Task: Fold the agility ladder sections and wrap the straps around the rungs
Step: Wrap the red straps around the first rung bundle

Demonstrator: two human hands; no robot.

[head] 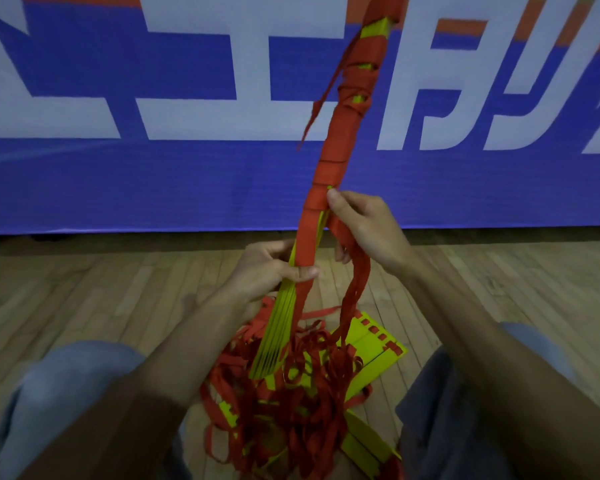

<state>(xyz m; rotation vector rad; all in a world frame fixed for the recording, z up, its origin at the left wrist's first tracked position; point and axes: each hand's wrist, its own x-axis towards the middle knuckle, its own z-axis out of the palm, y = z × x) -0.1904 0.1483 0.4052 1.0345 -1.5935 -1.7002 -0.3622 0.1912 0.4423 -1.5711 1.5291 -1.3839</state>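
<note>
Between the knees, over the wooden floor [84,289], the rung bundle [328,161] stands tall, its upper part wound in red. The left hand [269,270] curls tight around the yellow rungs low down. The right hand [364,223] pinches the red strap [352,299] against the lowest wrap, thumb on top. The risk: the slack strap trails into the tangle of loose straps [291,403] below, and a snag there could pull the winding loose. No containers in sight.

L hand [274,268] round yellow rungs [278,337], R hand [368,230] pinching red strap [343,233].
</note>
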